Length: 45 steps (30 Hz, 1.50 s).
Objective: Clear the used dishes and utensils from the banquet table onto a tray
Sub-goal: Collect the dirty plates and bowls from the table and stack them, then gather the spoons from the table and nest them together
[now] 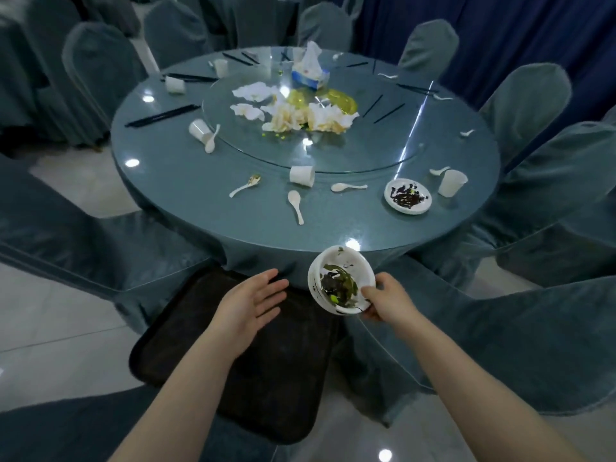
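Note:
My right hand (386, 298) grips a white bowl (336, 278) smeared with dark sauce and green bits, tilted, just off the table's near edge. My left hand (250, 301) hovers open, palm up, over a dark tray (266, 378) lying on a chair seat below the table. On the round blue table (200, 201) lie a sauce-stained white plate (407, 196), several white spoons (295, 203), white cups (301, 175) and black chopsticks (163, 115).
A glass turntable (366, 151) holds crumpled napkins, yellow dishes and a tissue box (310, 73). Blue-covered chairs (540, 208) ring the table on all sides. A pale tiled floor shows at left and below.

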Each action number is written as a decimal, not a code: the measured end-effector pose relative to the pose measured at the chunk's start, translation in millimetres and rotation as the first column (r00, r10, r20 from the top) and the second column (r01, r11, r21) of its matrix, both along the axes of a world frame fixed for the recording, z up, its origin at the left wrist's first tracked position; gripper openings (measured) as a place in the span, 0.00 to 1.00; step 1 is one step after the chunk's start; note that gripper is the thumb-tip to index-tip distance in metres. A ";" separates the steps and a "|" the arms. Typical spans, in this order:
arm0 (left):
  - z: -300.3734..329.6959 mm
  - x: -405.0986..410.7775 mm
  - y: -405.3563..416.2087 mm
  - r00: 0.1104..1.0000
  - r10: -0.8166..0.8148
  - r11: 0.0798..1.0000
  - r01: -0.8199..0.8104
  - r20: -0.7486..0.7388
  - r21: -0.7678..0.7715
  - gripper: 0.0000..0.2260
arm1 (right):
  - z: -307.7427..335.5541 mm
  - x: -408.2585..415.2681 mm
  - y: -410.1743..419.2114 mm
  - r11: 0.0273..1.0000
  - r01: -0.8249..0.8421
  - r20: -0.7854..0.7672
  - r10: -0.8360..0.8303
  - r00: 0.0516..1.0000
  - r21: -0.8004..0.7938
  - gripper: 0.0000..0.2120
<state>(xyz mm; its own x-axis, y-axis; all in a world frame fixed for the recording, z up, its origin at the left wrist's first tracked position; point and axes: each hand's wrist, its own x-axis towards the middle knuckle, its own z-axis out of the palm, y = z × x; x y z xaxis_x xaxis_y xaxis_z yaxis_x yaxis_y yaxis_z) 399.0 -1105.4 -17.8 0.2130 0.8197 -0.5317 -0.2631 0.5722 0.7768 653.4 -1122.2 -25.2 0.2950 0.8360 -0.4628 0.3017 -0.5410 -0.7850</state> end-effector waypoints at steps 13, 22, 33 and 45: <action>-25.8 63.8 91.2 0.940 0.293 0.953 -0.301 -0.174 -0.024 0.10 | -60.6 120.5 153.3 0.979 0.199 -0.007 -0.200 0.980 -0.038 0.01; -37.0 134.5 126.3 0.883 0.412 0.887 -0.445 -0.225 -0.125 0.09 | -97.1 168.3 238.4 0.985 0.152 -0.101 -0.160 0.982 -0.086 0.10; -33.4 145.3 115.5 0.837 0.502 0.840 -0.532 -0.218 -0.109 0.11 | -72.2 158.9 201.8 0.975 0.012 -0.379 -0.096 0.920 -0.220 0.16; -0.2 98.4 93.5 0.853 0.491 0.869 -0.495 -0.177 0.024 0.11 | -11.8 91.4 181.9 0.997 -0.074 -0.406 0.072 0.911 0.013 0.07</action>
